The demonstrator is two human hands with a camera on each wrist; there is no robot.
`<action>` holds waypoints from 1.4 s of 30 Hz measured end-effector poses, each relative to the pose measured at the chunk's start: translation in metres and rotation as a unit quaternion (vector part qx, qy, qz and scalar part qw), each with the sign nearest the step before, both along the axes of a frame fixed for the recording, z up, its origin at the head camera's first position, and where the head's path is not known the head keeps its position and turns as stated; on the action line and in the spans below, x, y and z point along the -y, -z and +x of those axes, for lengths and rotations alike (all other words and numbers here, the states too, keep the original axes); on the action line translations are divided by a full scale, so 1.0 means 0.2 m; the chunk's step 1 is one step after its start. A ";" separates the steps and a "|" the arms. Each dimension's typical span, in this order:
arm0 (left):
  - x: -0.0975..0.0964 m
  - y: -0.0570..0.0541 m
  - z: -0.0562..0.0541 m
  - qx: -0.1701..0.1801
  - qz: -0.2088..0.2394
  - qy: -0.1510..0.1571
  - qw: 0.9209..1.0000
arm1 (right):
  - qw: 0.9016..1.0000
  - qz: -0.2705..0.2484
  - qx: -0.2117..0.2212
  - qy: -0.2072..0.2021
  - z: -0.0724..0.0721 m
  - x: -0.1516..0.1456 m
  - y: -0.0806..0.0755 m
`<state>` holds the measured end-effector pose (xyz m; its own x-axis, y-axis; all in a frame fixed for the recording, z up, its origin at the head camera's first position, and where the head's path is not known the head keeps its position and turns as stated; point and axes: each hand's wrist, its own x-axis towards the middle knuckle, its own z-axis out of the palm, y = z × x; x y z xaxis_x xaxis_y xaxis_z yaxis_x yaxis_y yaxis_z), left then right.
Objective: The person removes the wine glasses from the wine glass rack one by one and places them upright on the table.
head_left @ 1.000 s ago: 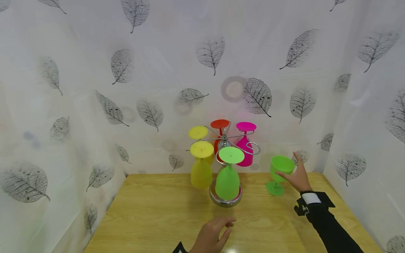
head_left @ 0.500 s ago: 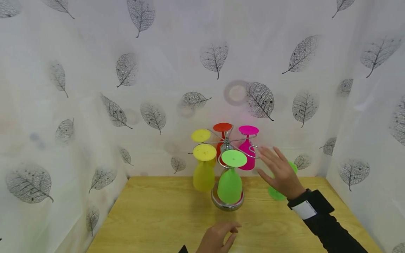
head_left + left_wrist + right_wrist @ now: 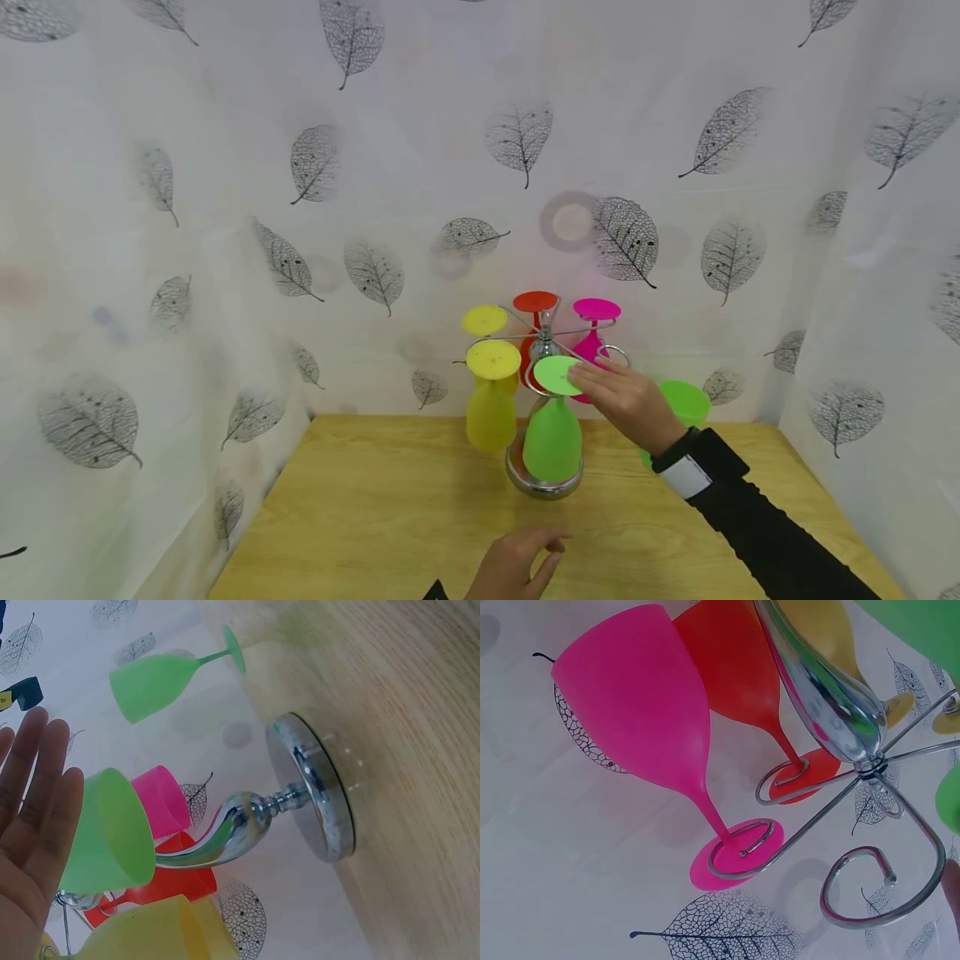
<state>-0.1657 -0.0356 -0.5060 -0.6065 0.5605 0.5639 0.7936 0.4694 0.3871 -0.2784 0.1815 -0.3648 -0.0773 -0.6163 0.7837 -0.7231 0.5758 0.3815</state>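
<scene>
A chrome rack [image 3: 546, 487] holds several goblets hanging upside down by their feet. The hanging green goblet [image 3: 553, 442] faces me at the front. My right hand [image 3: 630, 407] reaches in from the right with straight fingers; its fingertips lie at the right edge of that goblet's foot, and the thumb is hidden. One wire loop [image 3: 862, 885] of the rack, beside this hand, carries no goblet. Partly covered by my right hand, a second green goblet [image 3: 684, 404] stands upright on the table. My left hand [image 3: 513, 562] is relaxed, holding nothing, in front of the rack.
Yellow goblets [image 3: 491, 417] hang on the rack's left, a red goblet [image 3: 534, 302] at the back and a pink goblet [image 3: 641, 697] at the back right. The wooden table [image 3: 375, 500] meets a leaf-patterned curtain [image 3: 420, 167] behind and at both sides.
My right hand has let go of the upright green goblet and moved left to the foot of the hanging green one. The left hand stays nearly in place; the head view shifts slightly.
</scene>
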 end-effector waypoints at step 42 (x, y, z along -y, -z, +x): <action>0.02 0.00 0.01 0.021 -0.002 -0.008 1.000 | 0.996 0.074 0.042 -0.002 -0.13 0.06 -0.09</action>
<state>-0.1632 -0.0387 -0.5059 -0.6387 0.5525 0.5355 0.7689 0.4846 0.4172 -0.3043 0.1691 -0.3468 -0.1363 -0.7252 0.6749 -0.7582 0.5148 0.4002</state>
